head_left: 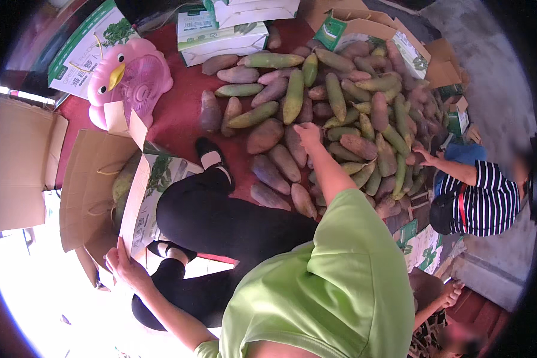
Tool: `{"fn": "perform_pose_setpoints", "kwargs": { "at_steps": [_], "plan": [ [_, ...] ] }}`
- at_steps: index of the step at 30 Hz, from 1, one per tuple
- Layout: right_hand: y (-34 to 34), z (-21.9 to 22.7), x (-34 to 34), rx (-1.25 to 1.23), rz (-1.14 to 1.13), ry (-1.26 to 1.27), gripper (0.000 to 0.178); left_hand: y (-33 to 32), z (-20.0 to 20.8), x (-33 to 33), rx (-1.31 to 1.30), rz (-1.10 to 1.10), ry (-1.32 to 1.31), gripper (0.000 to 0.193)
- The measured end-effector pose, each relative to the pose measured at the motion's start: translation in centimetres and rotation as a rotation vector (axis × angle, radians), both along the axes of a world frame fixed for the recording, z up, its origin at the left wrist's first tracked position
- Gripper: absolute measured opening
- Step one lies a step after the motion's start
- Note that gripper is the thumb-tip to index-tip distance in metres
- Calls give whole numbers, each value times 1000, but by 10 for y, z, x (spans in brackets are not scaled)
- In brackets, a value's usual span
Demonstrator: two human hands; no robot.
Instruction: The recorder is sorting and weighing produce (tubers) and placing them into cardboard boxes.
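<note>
My left hand (123,265) is closed on the lower edge of a flap of an open cardboard carton (88,185). Inside that carton, a large green gourd (124,188) partly shows. With my arm stretched forward, my right hand (308,136) rests among the heaped gourds, its fingers curled at the upper end of a brownish-purple gourd (295,148). My hand hides part of that end. Just above it lies a long green gourd (293,98). A rounder brown gourd (265,136) is to its left.
Several green and purplish gourds (358,144) spread over the red floor covering (188,101). A pink bird-shaped plastic chair (138,80) and white-green cartons (221,42) stand behind. At the right, a person in a striped top (483,197) reaches into the pile; another person's hand (451,293) shows lower right.
</note>
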State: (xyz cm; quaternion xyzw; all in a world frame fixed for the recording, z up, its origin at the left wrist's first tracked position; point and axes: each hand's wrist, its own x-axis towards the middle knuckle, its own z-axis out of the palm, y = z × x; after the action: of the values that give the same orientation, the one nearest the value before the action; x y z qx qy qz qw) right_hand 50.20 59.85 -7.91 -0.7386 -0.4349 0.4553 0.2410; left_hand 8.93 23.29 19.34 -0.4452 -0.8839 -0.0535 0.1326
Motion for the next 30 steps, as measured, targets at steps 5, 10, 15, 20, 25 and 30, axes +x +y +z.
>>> {"fn": "perform_pose_setpoints", "kwargs": {
  "at_steps": [5,10,15,20,25,30],
  "plan": [
    [37,-6,-24,-109,-298,217,46,-1,-2,3,-7,35,1,45],
    [59,-25,-38,-81,-406,303,56,1,0,6,-15,59,-30,45],
    [80,-54,-23,-98,-404,411,55,4,-4,7,28,53,-48,44],
    [80,-20,-25,-327,-409,594,51,10,8,15,10,81,-35,44],
    [63,8,-22,-445,-357,505,48,16,21,21,-1,165,-49,46],
    [43,46,-35,-302,9,540,50,17,24,17,-2,162,-69,38]
  ]
}}
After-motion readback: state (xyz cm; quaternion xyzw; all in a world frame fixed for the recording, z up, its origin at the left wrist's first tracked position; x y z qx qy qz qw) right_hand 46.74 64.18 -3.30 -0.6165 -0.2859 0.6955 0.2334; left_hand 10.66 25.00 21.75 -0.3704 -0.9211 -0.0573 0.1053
